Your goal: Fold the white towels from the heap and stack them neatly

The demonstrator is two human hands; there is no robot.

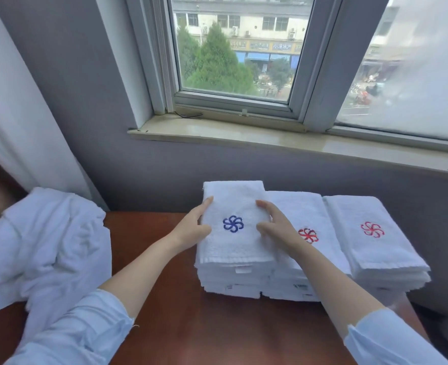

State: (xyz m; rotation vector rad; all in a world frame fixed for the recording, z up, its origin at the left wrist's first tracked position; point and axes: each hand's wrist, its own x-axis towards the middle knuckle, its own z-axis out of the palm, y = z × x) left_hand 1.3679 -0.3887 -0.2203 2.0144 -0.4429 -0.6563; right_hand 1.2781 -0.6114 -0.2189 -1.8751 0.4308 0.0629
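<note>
Head view — left grip [199, 227] and right grip [275, 227] lie flat, unclenched, on the blue-logo towel [237, 246] atop the left stack [230, 281] — square its edges with the pile before you lift off.

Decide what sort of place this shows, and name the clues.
Probably a hotel or laundry room on an upper floor: three stacks of logo-embroidered white towels on a table, a heap of unfolded ones, and a window looking down on a shop-lined street.
</note>
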